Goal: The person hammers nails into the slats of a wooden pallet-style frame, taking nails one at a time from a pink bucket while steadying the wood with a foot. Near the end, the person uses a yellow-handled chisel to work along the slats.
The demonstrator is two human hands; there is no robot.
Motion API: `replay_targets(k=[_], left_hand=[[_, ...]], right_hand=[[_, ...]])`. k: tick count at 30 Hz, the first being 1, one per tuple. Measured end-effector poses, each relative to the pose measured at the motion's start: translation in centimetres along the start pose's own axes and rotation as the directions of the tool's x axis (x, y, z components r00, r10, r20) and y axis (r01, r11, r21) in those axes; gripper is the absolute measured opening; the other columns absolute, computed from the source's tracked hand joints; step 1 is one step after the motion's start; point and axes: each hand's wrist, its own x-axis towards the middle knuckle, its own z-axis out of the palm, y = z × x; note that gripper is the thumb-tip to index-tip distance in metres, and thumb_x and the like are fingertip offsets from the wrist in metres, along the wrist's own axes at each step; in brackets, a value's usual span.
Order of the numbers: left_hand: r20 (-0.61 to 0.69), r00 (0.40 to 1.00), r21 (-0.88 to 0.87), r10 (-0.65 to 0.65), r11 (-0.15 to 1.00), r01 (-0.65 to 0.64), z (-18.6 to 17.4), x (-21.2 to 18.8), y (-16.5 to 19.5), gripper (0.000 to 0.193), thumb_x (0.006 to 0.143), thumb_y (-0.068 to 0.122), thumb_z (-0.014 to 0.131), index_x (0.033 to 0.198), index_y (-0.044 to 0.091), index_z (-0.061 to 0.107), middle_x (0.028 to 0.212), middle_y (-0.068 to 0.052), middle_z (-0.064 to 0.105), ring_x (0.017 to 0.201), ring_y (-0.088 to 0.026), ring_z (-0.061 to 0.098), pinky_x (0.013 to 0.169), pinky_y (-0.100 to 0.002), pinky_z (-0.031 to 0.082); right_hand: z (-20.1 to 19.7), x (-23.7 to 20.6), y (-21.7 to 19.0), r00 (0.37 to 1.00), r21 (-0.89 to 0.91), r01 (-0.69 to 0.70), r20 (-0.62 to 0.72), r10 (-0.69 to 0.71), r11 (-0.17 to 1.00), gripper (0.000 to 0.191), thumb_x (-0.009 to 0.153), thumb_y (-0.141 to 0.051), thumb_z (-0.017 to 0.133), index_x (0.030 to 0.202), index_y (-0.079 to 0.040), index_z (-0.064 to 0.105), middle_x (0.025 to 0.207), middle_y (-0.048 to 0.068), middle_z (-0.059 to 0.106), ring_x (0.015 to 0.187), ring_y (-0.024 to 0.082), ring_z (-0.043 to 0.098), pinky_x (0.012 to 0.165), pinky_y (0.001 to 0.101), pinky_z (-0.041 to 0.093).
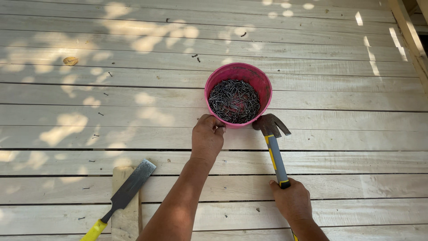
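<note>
- The left hand (207, 136) is curled at the near rim of the pink bowl (263, 85) of nails (234, 100); fingertips pressed together, perhaps pinching a nail, I cannot tell.
- The bowl lies just ahead of this hand.
- The right hand (292, 201) grips the hammer (273, 134), handle pointing away, head touching the bowl.
</note>
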Motion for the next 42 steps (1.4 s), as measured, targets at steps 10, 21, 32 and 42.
replay_targets(k=[10,21,32,42], left_hand=[[0.144,0.948,0.003,-0.284,0.958,0.286,-0.6,-0.6,-0.8,0.005,0.092,0.011,0.07,0.091,0.007,0.073,0.1,-0.004,0.074,0.086,-0.017,0.071,0.082,-0.031,0.06],[-0.076,0.99,0.226,0.121,0.969,-0.101,1.9,-1.9,-2.4,0.003,0.087,0.015,0.073,0.085,0.012,0.075,0.095,0.002,0.071,0.096,-0.02,0.065,0.084,-0.035,0.057],[-0.119,0.986,0.293,0.114,0.953,-0.074,2.8,-2.2,-2.2,0.005,0.09,0.016,0.071,0.087,0.012,0.073,0.092,0.002,0.069,0.093,-0.02,0.064,0.084,-0.032,0.057],[-0.078,0.969,0.349,0.234,0.917,-0.193,2.5,-2.8,-2.1,0.002,0.089,0.013,0.072,0.089,0.012,0.074,0.098,0.002,0.068,0.097,-0.021,0.063,0.084,-0.034,0.056]], right_hand=[[0.0,-0.5,-0.3,1.0,0.007,-0.015,0.02,0.015,1.0,0.041,0.093,-0.045,0.069,0.098,-0.005,0.078,0.072,0.012,0.074,0.071,0.027,0.074,0.074,0.0448,0.058],[0.7,-0.9,-0.4,1.0,-0.034,-0.026,-0.002,0.026,0.999,0.038,0.094,-0.046,0.067,0.102,-0.01,0.077,0.074,0.01,0.073,0.073,0.025,0.073,0.075,0.0448,0.059],[0.8,-0.7,0.4,0.985,0.09,-0.105,0.144,0.092,0.99,0.044,0.094,-0.046,0.07,0.1,-0.003,0.074,0.067,0.011,0.065,0.062,0.024,0.066,0.067,0.0446,0.06],[2.5,-2.9,2.4,0.977,0.031,-0.053,0.209,0.046,0.998,0.044,0.09,-0.046,0.073,0.109,-0.007,0.079,0.068,0.01,0.069,0.066,0.018,0.066,0.075,0.0376,0.058]])
